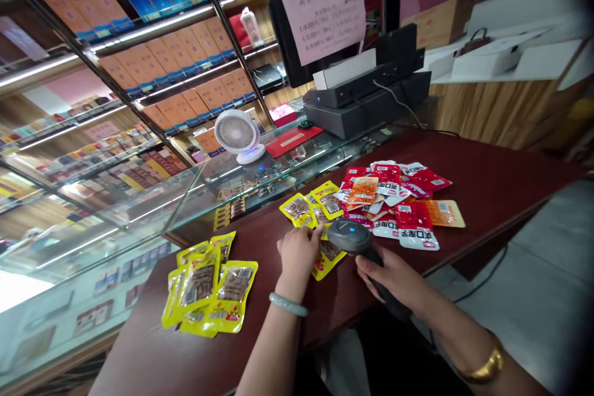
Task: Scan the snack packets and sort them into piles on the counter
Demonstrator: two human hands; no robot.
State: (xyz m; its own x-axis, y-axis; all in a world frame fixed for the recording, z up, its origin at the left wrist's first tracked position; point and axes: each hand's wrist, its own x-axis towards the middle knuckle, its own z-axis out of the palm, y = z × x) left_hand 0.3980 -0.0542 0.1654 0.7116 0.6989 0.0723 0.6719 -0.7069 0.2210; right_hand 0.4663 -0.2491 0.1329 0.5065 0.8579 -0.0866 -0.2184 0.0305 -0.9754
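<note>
My right hand is wrapped round the handle of a dark barcode scanner, which has a small blue light on its head. Just under the scanner head lies a yellow snack packet, partly covered by it. My left hand, fingers curled, is on the left edge of this packet; its fingertips are mostly hidden. Beyond both hands is a loose group of yellow packets. To the left, several more yellow snack packets overlap in a pile. Red, white and orange packets are heaped at the right.
The dark red table adjoins a glass display counter. On that counter are a small white fan and a dark till. A monitor behind bears a pink paper sign. Boxed goods fill the shelves.
</note>
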